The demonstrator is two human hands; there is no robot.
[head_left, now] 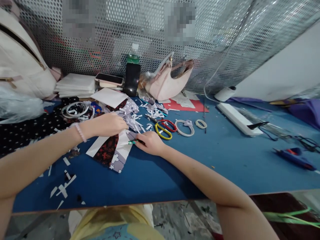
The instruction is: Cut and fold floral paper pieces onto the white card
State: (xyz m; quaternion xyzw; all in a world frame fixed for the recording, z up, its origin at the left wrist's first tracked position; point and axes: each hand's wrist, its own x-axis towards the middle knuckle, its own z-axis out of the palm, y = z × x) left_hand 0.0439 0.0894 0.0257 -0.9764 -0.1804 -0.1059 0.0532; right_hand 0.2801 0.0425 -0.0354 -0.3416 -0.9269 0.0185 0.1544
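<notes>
A patchwork piece (107, 150) with white, dark red floral and lilac floral strips lies on the blue table. My left hand (115, 124), with a beaded bracelet on its wrist, is closed at the piece's upper edge; its fingertips are partly hidden. On the right side of the piece, my right hand (151, 142) is closed around a small green-and-dark tool (133, 142), whose exact kind is unclear. Beyond my hands lie white and lilac scraps (135, 121). Scissors with one yellow and one red handle (163, 129) rest just past my right hand.
Tape rolls (184, 128) lie right of the scissors. A pink handbag (172, 81), a phone (109, 79) and stacked white sheets (76, 85) line the mesh wall. Farther right are a white power strip (238, 119) and blue-handled pliers (296, 158). A table edge (175, 201) runs in front of me.
</notes>
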